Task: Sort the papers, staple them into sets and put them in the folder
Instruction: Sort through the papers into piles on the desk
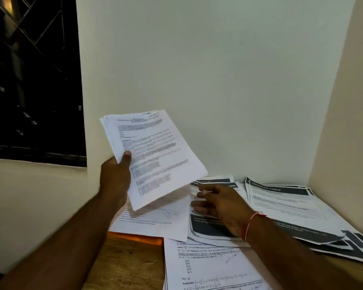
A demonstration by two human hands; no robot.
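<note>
Sheaf is gripped by L hand, up-left of dark-banded pile. R hand, empty & flat, is held over it.

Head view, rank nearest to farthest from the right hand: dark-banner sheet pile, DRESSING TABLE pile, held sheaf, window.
1. Dark-banner sheet pile, directly beneath the right hand.
2. Held sheaf, raised up-left in the left hand, and DRESSING TABLE pile, on the desk to the right: too close to call.
3. Window, far left in the wall.
</note>
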